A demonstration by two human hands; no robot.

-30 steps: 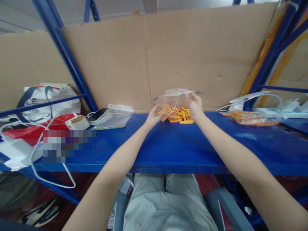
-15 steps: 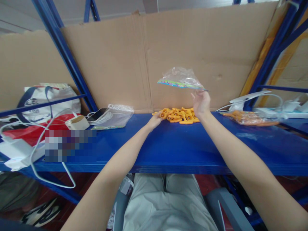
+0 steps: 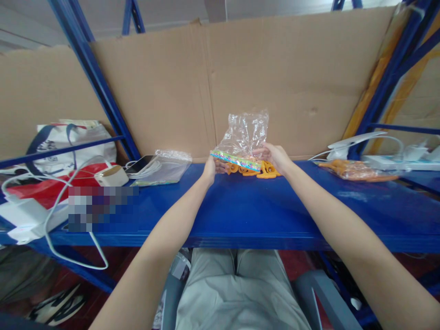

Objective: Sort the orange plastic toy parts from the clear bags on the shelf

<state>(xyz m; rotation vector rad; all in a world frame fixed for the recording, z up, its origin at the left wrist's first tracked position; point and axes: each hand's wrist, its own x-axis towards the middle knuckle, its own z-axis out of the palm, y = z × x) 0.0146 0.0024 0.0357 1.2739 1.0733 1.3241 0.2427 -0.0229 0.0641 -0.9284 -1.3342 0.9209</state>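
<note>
A clear plastic bag (image 3: 244,135) with a coloured strip along its lower edge stands upside down above the blue shelf (image 3: 261,206). My left hand (image 3: 209,168) pinches the strip's left end. My right hand (image 3: 275,157) grips the bag's right side. Behind and below the bag lies a pile of small orange plastic pieces (image 3: 256,169) on the shelf, partly hidden by the bag and my hands.
A second clear bag (image 3: 165,166) with a phone and white cable (image 3: 140,166) lies to the left, beside a white charger (image 3: 110,175) and tote bags (image 3: 68,142). A bag of orange pieces (image 3: 357,169) and white devices (image 3: 350,144) sit right. Cardboard backs the shelf.
The bag was emptied over the orange pile and lifted high by my right hand alone. Now it is lower, and my left hand has left the pile and taken the strip's end.
</note>
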